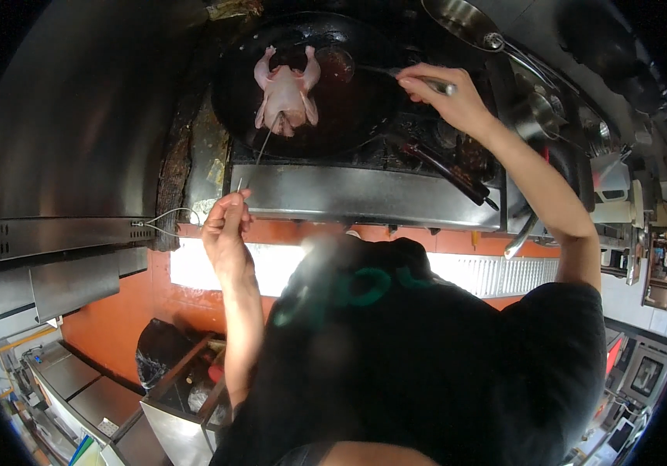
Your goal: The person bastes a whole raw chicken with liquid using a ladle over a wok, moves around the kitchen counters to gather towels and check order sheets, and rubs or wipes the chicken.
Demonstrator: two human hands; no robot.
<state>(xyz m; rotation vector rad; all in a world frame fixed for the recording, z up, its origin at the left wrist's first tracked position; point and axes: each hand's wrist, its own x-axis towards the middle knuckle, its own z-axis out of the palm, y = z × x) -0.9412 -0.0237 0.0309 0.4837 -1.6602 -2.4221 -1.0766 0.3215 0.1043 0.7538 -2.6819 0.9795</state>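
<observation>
A whole raw plucked chicken [286,93] is at the left part of a large dark wok [362,128], its legs pointing away from me. A thin metal hook [263,145] reaches its near end. My left hand [227,230] pinches the other end of that hook, in front of the range's steel edge. My right hand [450,96] grips the handle of a ladle [336,64], whose bowl is in the wok just right of the chicken's leg. Dark reddish liquid seems to lie in the wok; its depth is unclear.
A dark wok handle [444,172] juts toward me over the steel front edge [333,189] of the range. Pans [467,26] and a small metal pot [537,116] stand on the right. A wire loop [170,221] sticks out from the large steel cabinet [71,134] on the left.
</observation>
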